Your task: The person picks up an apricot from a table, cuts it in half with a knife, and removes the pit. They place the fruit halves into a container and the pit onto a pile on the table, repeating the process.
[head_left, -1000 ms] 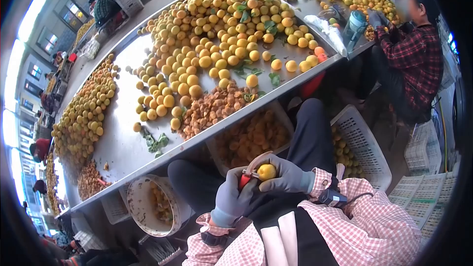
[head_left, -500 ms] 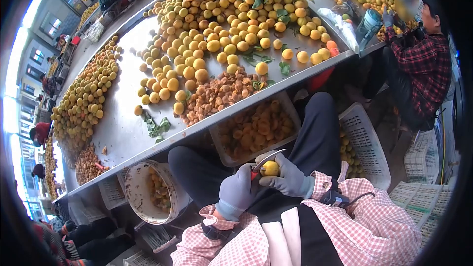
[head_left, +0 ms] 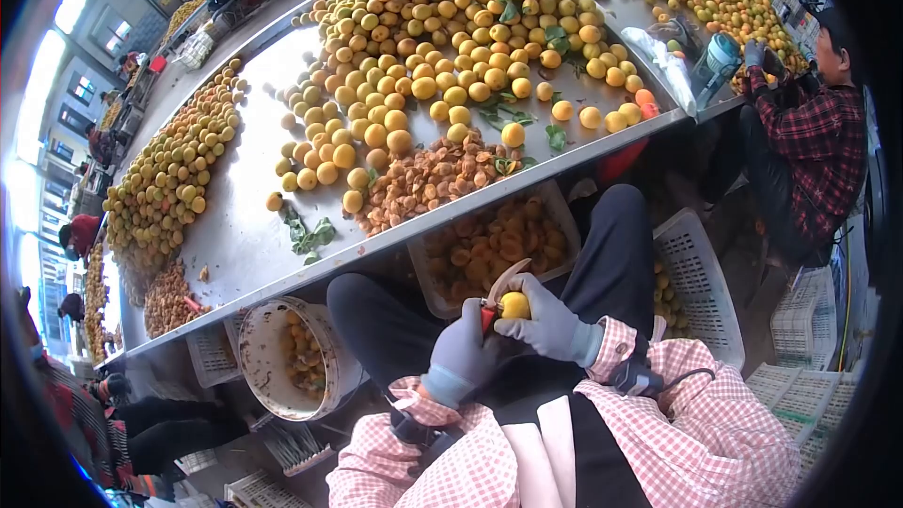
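My left hand (head_left: 459,350), in a grey glove, is closed around the red handle of a curved knife (head_left: 509,278), whose blade points up and to the right. Gripped in my gloved right hand (head_left: 553,325) is a yellow apricot (head_left: 514,305). The fruit sits right beside the knife, over my lap. Beyond my hands, a tray (head_left: 420,280) of halved apricots lies partly under the table edge. On the metal table (head_left: 240,226) above it are a heap of brown pits (head_left: 428,186) and a large pile of whole apricots (head_left: 451,38).
A stained white bucket (head_left: 252,357) with fruit pieces stands left of my knees. A white crate (head_left: 701,277) holding apricots is to my right. A co-worker (head_left: 809,146) in a checked shirt sits at the right. Near that person, a bottle (head_left: 720,58) stands on the table.
The knife blade has swung more upright beside the apricot, and both hands have shifted slightly. The whole view has tilted a little. The co-worker's hands have lowered.
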Demonstrator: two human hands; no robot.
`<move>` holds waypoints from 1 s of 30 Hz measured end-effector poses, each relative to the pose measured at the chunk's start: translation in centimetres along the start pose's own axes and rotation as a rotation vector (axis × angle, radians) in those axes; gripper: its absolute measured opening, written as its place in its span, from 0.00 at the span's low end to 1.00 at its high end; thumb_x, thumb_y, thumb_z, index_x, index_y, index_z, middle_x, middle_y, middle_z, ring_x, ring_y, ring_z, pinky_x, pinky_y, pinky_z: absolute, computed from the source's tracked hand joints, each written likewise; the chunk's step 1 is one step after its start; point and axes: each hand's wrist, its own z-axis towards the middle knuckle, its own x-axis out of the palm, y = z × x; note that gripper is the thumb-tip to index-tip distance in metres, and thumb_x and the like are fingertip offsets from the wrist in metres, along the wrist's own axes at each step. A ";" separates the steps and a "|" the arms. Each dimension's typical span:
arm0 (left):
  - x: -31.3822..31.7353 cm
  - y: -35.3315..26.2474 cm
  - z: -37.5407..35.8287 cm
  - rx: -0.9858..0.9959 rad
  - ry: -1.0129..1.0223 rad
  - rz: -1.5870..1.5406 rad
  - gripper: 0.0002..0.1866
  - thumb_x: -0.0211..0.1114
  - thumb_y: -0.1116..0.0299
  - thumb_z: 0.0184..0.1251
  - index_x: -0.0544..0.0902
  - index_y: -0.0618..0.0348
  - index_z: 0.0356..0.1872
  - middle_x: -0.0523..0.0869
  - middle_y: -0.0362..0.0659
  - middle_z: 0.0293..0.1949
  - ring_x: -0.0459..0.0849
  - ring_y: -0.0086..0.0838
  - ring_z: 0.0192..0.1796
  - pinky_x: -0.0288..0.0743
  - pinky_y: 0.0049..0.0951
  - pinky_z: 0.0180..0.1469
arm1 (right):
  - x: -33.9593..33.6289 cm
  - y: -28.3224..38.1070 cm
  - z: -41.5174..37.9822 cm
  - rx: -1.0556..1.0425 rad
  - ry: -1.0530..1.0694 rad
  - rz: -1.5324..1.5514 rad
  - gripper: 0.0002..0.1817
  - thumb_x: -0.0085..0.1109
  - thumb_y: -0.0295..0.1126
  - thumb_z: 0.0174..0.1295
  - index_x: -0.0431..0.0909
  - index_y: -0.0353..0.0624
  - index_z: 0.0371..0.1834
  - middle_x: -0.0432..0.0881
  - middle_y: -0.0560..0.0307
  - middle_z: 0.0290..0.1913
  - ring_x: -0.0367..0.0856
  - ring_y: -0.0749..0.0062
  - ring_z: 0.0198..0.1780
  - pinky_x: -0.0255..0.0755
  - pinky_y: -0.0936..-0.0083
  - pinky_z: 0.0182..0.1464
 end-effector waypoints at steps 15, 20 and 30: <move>-4.7 -3.2 2.0 -0.013 -0.052 -0.461 0.16 0.63 0.65 0.67 0.75 0.61 0.52 0.83 0.44 0.35 0.81 0.25 0.32 0.76 0.25 0.38 | -4.7 2.6 0.5 0.209 -0.018 0.923 0.22 0.63 0.21 0.58 0.68 0.44 0.55 0.76 0.54 0.51 0.80 0.69 0.51 0.75 0.73 0.55; -3.7 -3.1 1.1 -0.033 -0.027 -0.510 0.13 0.63 0.72 0.65 0.77 0.61 0.49 0.83 0.43 0.27 0.82 0.27 0.24 0.73 0.24 0.30 | -3.9 2.6 0.3 -0.013 0.022 0.871 0.26 0.63 0.18 0.54 0.69 0.44 0.57 0.78 0.56 0.51 0.75 0.70 0.57 0.68 0.74 0.62; -3.9 -2.2 -1.4 0.275 -0.120 0.133 0.21 0.67 0.70 0.60 0.75 0.61 0.54 0.86 0.48 0.32 0.86 0.41 0.31 0.77 0.31 0.32 | -1.8 4.2 -0.1 0.019 0.108 0.997 0.24 0.59 0.12 0.52 0.70 0.44 0.53 0.76 0.55 0.51 0.75 0.70 0.57 0.68 0.72 0.63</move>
